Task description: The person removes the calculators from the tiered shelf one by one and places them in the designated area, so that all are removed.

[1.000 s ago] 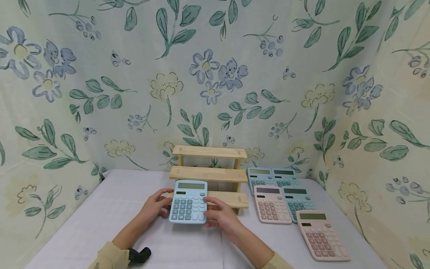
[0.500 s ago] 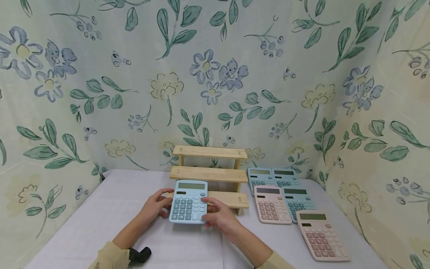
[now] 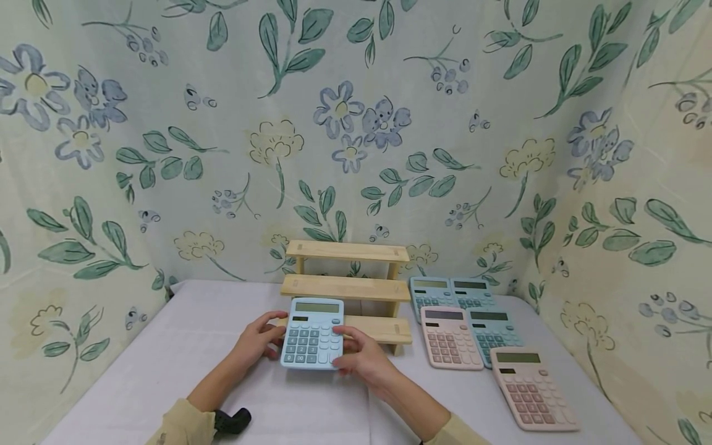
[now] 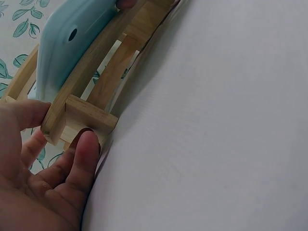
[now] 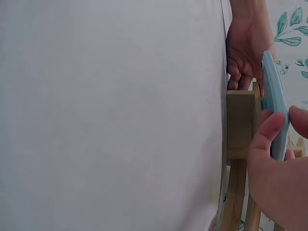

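A light blue calculator (image 3: 313,334) leans back on the lowest step of a three-tier wooden stand (image 3: 345,287), its screen at the top. My right hand (image 3: 364,358) pinches the calculator's right edge. In the right wrist view, the fingers (image 5: 271,126) and thumb lie on opposite faces of the calculator (image 5: 275,91). At the stand's left end is my left hand (image 3: 256,340), close to the calculator's left edge. The left wrist view has its fingers (image 4: 85,151) curled about the end of the lowest step (image 4: 86,108), below the calculator (image 4: 72,43).
Right of the stand lie several more calculators: blue ones (image 3: 489,316) at the back, a pink one (image 3: 449,339) in front of them, and another pink one (image 3: 531,389) nearest. White cloth (image 3: 222,303) covers the table. Floral fabric (image 3: 356,204) hangs behind and beside it.
My right hand's fingers shift slightly inward over the calculator's right edge, the lower fingertip moving onto its lower right corner. The calculator, stand and left hand stay where they were.
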{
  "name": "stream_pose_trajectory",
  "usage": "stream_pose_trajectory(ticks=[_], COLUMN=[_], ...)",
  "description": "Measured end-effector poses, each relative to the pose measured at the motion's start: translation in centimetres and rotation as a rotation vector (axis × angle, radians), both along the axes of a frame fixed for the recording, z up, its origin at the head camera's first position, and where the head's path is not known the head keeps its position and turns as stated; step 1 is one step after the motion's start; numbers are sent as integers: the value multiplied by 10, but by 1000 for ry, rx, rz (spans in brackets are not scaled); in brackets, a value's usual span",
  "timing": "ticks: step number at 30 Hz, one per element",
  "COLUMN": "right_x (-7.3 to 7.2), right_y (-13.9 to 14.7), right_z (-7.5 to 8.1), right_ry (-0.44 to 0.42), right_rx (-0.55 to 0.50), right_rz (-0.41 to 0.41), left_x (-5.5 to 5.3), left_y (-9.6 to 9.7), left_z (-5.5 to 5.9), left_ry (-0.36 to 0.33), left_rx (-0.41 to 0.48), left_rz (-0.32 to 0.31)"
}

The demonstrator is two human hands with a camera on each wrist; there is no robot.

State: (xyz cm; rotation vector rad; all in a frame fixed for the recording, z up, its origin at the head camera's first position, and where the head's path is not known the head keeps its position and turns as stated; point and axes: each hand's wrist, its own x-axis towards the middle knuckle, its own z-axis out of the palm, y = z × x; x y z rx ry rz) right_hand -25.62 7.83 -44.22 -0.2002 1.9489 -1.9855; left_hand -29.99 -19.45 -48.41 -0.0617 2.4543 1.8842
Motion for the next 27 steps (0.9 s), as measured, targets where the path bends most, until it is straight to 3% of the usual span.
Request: stream_pose_trajectory(ticks=[12, 27], right_x=[3, 10], right_y=[7, 17], right_z=[2, 6], right_ry=[-22, -48], right_rx=[-40, -40], right_rz=[50, 48], left_x=[0, -1], left_y=[0, 0], left_z=[-1, -2], left_ry=[2, 8], left_rx=[-1, 6], left_rz=[0, 6])
